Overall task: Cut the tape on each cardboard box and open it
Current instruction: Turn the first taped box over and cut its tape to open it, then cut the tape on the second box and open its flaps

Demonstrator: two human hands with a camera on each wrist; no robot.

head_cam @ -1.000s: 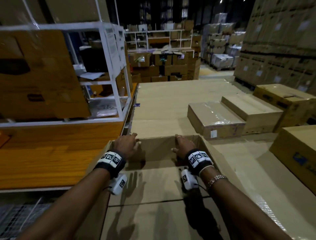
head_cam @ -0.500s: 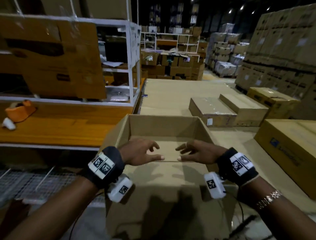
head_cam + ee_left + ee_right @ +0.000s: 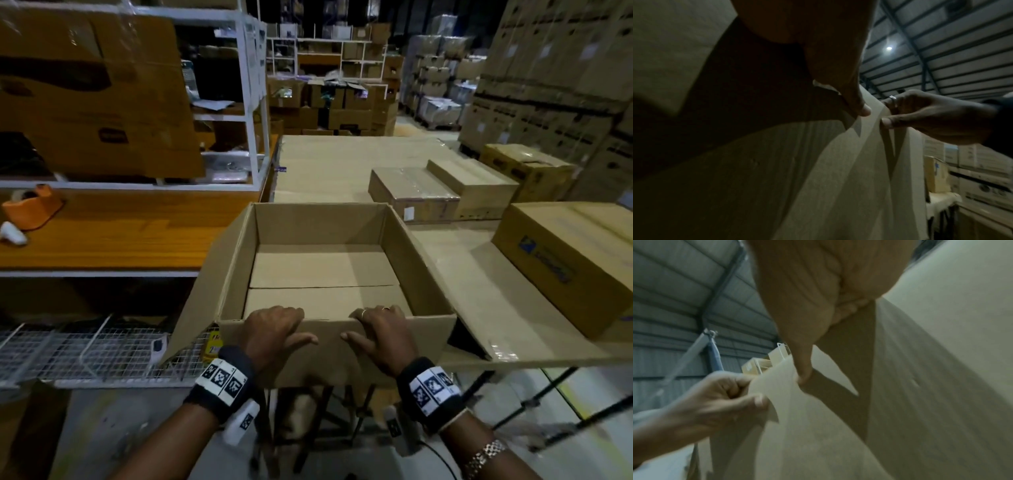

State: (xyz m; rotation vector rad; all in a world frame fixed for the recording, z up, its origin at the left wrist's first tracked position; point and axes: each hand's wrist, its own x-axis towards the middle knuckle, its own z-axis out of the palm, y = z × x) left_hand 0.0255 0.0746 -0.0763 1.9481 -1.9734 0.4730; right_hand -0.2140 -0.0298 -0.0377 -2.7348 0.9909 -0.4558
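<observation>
An open cardboard box [image 3: 322, 226] sits at the table's near edge, empty inside, with its side flaps folded outward. My left hand [image 3: 274, 329] grips the box's near edge: fingers hooked over the rim, thumb on the outside face. A short gap to its right, my right hand [image 3: 380, 332] holds the same edge the same way. The left wrist view shows the left thumb [image 3: 857, 104] and the ringed right hand [image 3: 931, 116] pinching the cardboard [image 3: 838, 178]. The right wrist view shows the right hand [image 3: 803, 353] and the left hand [image 3: 715, 399] on that edge.
Sealed boxes stand at the right [image 3: 565, 257] and behind the open box [image 3: 411, 192]. An orange tape dispenser [image 3: 30, 205] lies on the wooden bench [image 3: 120, 240] at the left, under a white shelf frame [image 3: 253, 102]. Wire mesh [image 3: 85, 353] lies below.
Both hands came back from the box's far wall to its near edge and now grip it. The box now shows fully open from farther back.
</observation>
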